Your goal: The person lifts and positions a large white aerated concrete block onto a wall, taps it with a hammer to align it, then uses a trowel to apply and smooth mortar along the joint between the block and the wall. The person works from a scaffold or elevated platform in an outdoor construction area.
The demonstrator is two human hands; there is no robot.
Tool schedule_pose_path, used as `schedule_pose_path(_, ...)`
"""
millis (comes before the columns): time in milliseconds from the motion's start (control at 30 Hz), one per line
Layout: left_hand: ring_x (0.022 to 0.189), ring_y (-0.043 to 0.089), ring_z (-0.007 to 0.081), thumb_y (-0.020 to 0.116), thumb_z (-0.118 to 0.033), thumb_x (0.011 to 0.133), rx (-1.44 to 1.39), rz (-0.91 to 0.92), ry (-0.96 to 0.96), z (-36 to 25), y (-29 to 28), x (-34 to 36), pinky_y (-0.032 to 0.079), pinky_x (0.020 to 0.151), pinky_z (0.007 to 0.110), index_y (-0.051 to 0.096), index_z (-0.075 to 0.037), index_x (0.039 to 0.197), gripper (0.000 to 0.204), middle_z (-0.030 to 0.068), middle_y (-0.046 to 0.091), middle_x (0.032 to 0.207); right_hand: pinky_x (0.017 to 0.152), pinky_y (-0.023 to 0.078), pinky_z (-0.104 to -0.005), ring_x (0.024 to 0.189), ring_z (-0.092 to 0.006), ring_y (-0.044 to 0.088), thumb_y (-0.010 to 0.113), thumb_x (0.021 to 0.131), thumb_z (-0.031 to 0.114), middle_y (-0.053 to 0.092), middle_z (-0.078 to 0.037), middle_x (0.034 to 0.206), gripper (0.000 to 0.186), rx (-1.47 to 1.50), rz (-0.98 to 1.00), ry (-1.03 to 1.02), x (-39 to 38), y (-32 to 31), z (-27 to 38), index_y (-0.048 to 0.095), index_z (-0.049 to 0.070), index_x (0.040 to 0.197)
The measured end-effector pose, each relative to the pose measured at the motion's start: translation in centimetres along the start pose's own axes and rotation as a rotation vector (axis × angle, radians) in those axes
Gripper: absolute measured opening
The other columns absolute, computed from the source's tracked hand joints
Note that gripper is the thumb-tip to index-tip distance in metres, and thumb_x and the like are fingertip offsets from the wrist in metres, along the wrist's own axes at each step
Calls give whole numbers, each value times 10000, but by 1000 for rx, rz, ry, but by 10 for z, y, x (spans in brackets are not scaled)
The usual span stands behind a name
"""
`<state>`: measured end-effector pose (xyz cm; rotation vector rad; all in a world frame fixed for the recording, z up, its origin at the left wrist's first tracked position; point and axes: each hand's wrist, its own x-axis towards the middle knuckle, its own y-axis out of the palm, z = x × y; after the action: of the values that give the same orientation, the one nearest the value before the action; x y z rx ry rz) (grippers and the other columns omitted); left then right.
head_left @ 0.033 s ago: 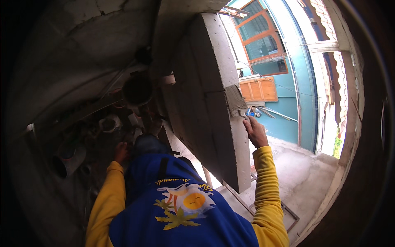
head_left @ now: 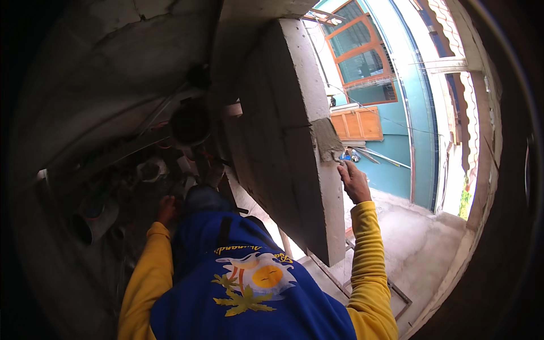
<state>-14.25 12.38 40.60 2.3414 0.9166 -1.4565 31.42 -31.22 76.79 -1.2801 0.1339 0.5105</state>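
Note:
My right hand [head_left: 355, 183] is closed round the handle of a small trowel [head_left: 338, 158]. The blade rests against the lower end of a wet grey mortar patch [head_left: 326, 137], and its outline is hard to make out there. This patch lies on the pale narrow face of a concrete column [head_left: 331, 198], whose broad side is in shadow. My left hand [head_left: 166, 209] hangs low in the dark beside my body. Shadow hides its fingers, and I cannot see whether anything is in them.
In the gloom at left sit a bucket-like container [head_left: 93, 218] and a dark round vessel [head_left: 190, 122]. Beyond the column are a teal wall [head_left: 385, 164], an orange-framed window [head_left: 360, 54], a wooden panel [head_left: 357, 123] and a pale concrete floor [head_left: 408, 238].
My right hand has shifted very slightly to the right with the trowel. The mortar patch looks a little smoother; my left hand stays where it was.

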Motion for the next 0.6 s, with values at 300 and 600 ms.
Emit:
schedule_pose_path(300,814,635,174,721,-493,949,42,-56,15,-11,-1,15,506,619,349,485,-40,1481,738,123,652,1135,454,478,-301,526,-131,577,585,1059,364,625,-62,752,408,244,-91,215,1,-10,-24,626,22,1277)
schedule_pose_path(600,827,630,167,738,-482,933,130,14,94,-51,16,23,515,638,326,550,-37,1436,697,116,660,1139,549,561,-405,610,-271,698,583,1056,369,722,-221,919,465,52,-203,-9,10,24,-49,621,-8,1326)
